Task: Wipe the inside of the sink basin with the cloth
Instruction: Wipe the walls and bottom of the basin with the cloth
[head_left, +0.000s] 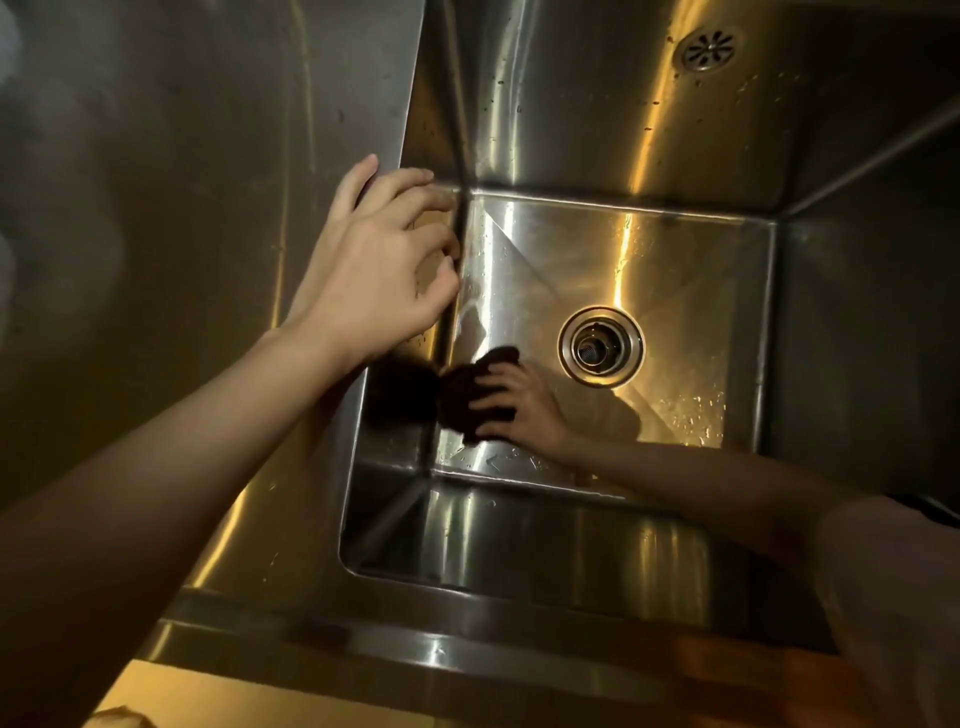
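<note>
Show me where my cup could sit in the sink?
Bare floor lies right of the drain, toward the right wall, and behind it by the back wall. The front-left corner is crowded: the right hand presses the dark cloth there. The left hand rests on the sink rim.

Sink basin (649, 249): stainless steel, brushed yet glossy, mirror-like on floor and walls; water droplets and streaks near the right edge and front-left corner of the floor. Drain ring (601, 346): polished metal, brighter than the surrounding floor. Overflow grille (708, 48) on the far wall: perforated metal, duller. Table (182, 156) to the left of the basin: same steel, smoother, satin sheen with faint smears. Cloth (467, 397): dark, coarse, nubby textile, matt. Sleeve (893, 587) at lower right: pale soft fabric, matt.
</note>
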